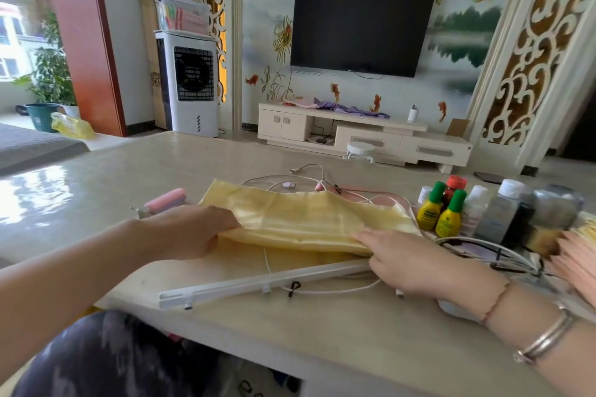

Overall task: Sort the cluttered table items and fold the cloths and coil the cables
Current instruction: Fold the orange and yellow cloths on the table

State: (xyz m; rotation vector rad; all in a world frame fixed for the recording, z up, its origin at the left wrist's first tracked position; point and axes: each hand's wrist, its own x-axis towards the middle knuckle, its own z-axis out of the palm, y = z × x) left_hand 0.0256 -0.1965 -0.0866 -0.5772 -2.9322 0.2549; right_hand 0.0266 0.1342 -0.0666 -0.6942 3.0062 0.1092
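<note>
— What are the hands doing, from where you stand?

— The left hand (190,229) grips the left end of a pale yellow satin cloth (306,219), thumb under the edge and fingers curled over it. The right hand (416,263) lies on the cloth's near right corner; the fingers look fairly straight, pressing it down, though I cannot tell whether the thumb pinches beneath.

— And the cloth itself?

— Folded into a long band across the middle of the glossy beige counter (96,187), its near edge lifted a little.

— Anything around it?

— A thin white cable (322,292) runs under the cloth and loops out by the right hand. Just in front lies a long white plastic rail (258,284), set at a slant. Behind the cloth, more white cords (306,177) lie tangled. A pink roller (167,198) sits beyond the left hand. To the right stand two small yellow bottles with green caps (440,211) among other bottles.
</note>
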